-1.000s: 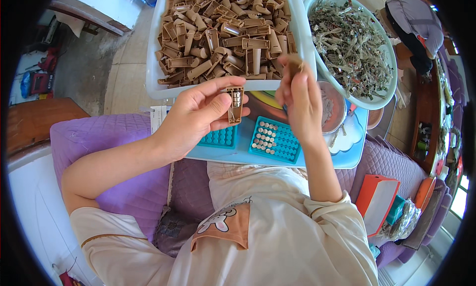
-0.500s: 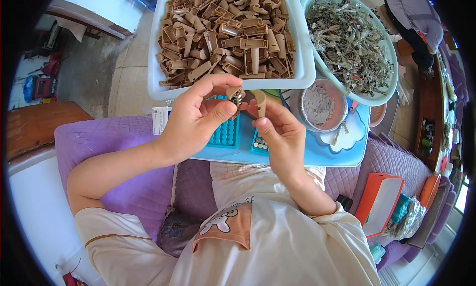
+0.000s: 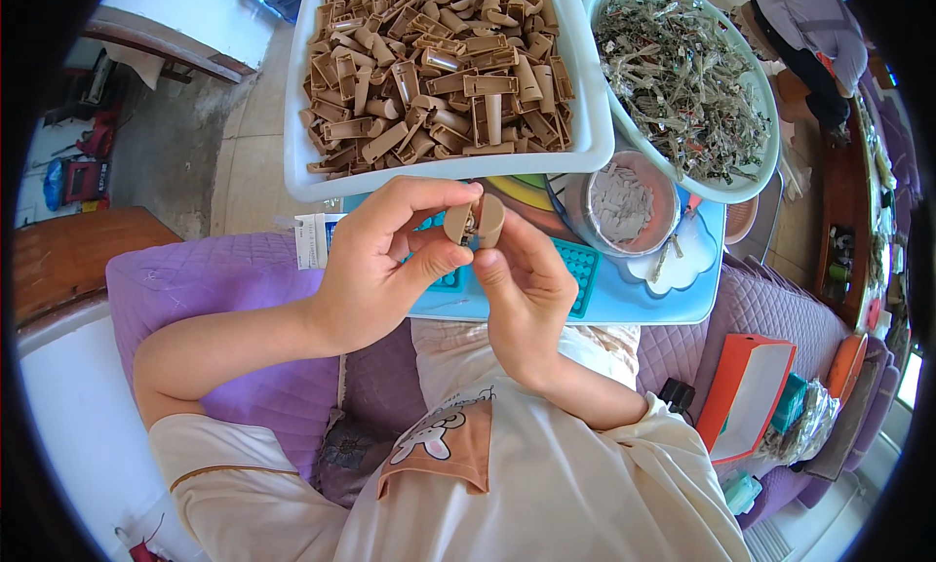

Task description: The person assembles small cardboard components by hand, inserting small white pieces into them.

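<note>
Between the fingertips of my left hand [image 3: 375, 265] is a brown plastic half-shell [image 3: 455, 225] with small metallic parts inside. My right hand [image 3: 531, 294] pinches a second brown half-shell [image 3: 491, 221], its rounded outside facing right. The two halves meet at their lower ends and stay apart at the top, in a narrow V. Both hands hover over a blue table [image 3: 634, 304]. Beneath them are turquoise gridded trays, one tray [image 3: 582, 267] by my right hand and another tray [image 3: 450, 280] partly hidden by my left.
Beyond my hands, a white bin [image 3: 444, 179] holds many loose brown half-shells. A pale green basin [image 3: 777, 167] of clear-wrapped small parts stands right of it. Nearer are a bucket [image 3: 592, 221] of pale grey pieces and a white flower-shaped dish [image 3: 673, 270]. Another person [image 3: 814, 31] is at the far right.
The two half-shells, apart before, now touch at their lower ends. My right hand has moved left and turned its shell toward the left one. Both hands are slightly lower.
</note>
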Tool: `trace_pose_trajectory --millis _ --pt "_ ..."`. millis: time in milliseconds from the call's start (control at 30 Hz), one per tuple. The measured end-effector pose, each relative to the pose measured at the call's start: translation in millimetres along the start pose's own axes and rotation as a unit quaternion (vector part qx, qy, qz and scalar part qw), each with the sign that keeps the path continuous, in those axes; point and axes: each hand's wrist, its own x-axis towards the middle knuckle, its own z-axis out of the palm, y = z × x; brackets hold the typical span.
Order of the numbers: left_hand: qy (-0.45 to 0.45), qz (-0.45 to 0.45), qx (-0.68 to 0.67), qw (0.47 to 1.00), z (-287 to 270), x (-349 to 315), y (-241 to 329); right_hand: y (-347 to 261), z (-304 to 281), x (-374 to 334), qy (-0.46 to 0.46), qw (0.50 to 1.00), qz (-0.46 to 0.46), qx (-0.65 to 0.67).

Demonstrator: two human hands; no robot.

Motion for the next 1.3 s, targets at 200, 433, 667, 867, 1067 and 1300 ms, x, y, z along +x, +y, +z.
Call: trace_pose_trajectory --millis 200,433,667,867,1067,1300 --pt "0.007 0.024 -0.029 0.999 2 0 -2 3 1 -4 -0.007 1.0 0.018 -0.007" --pt "0.014 -0.005 -0.043 0.999 3 0 -3 7 3 2 0.002 1.0 0.015 -0.025" --pt "0.027 0.025 0.099 0.994 7 1 -4 19 4 7 0.024 0.993 -0.052 -0.104" --pt "0.016 0.003 0.197 0.98 10 2 -6 26 9 10 0.024 0.982 -0.115 -0.15" --pt "0.012 0.114 0.258 0.959 13 9 -10 13 13 14 -0.021 0.977 -0.119 -0.176" --pt "0.011 0.051 0.196 0.979 18 15 -5 24 17 11 -0.072 0.977 -0.134 -0.147"
